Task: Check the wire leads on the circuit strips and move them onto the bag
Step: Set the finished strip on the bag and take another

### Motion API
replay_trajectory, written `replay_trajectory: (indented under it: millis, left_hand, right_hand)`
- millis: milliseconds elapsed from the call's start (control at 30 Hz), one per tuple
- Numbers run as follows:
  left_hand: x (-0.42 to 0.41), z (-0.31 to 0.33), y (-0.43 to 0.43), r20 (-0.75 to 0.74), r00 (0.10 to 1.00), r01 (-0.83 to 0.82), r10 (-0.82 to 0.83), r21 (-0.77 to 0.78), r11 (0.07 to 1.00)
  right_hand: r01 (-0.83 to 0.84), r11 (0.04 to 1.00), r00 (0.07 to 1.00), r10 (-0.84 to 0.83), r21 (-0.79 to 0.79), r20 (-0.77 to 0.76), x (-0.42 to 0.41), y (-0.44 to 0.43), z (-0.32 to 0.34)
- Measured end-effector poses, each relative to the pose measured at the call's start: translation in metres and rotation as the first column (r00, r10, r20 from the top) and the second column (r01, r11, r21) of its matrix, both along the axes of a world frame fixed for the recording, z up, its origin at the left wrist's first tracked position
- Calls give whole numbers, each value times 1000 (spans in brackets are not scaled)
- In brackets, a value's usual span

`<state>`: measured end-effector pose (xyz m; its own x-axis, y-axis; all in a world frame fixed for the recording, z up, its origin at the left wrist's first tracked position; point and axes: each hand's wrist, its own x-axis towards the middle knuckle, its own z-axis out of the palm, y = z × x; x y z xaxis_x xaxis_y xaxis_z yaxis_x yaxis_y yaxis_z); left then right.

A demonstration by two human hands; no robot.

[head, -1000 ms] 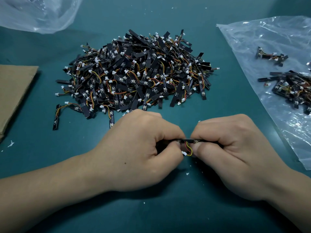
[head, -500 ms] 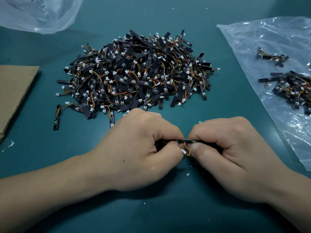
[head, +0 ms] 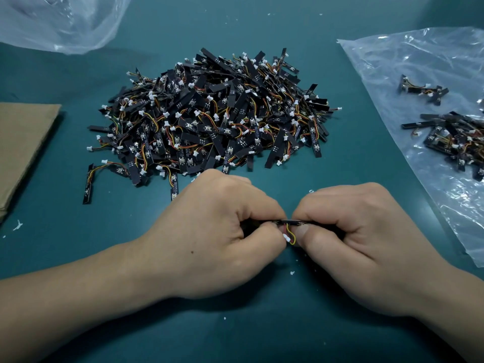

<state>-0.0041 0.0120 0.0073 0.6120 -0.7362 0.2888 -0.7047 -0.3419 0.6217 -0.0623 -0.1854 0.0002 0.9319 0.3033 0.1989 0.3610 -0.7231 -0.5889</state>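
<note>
A big heap of black circuit strips (head: pixel 209 119) with red and yellow wire leads and white plugs lies on the green mat in the middle. Low in the head view, my left hand (head: pixel 214 239) and my right hand (head: pixel 358 237) pinch one circuit strip (head: pixel 290 221) between them, one at each end. Its wire lead (head: pixel 291 235) hangs down in a loop with the white plug at my left thumb. A clear plastic bag (head: pixel 419 61) lies flat at the right and carries several strips (head: pixel 455 137).
A brown cardboard sheet (head: pixel 21 142) lies at the left edge. Another crumpled clear bag (head: pixel 60 19) sits at the top left. Small white crumbs dot the green mat (head: pixel 262 336) near my hands.
Both hands have stayed nearly in place, closing a little toward each other on the strip. The wire loop has shifted slightly.
</note>
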Motion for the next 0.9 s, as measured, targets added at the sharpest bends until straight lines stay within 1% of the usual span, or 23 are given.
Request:
replay_trajectory:
  millis: [133, 367, 533, 667, 767, 833, 900]
  left_hand:
    - [-1, 1, -2, -1, 1000, -5, 5, -17, 1000]
    - [0, 2, -1, 23, 1000, 13, -13, -4, 1000]
    - [-1, 0, 0, 16, 1000, -8, 8, -5, 1000]
    - [1, -3, 0, 38, 999, -8, 8, 8, 1000]
    - [0, -5, 0, -2, 1000, -29, 29, -19, 999]
    - [0, -7, 1, -62, 997, -42, 40, -43, 998]
    - [1, -7, 4, -113, 993, -41, 33, -62, 997]
  right_hand:
    - [-5, 1000, 1000, 4, -16, -4, -1, -1, 1]
    - [-4, 1000, 1000, 4, 29, 1, 0, 0, 1]
    - [-1, 1000, 1000, 1, 3, -3, -2, 0, 0]
    - [-6, 1000, 1000, 6, -7, -1, -1, 1, 1]
    - [15, 999, 1000, -14, 33, -19, -3, 1, 4]
    - [16, 996, 999, -13, 82, -35, -4, 0, 6]
    - [-12, 997, 999, 14, 78, -29, -3, -1, 6]
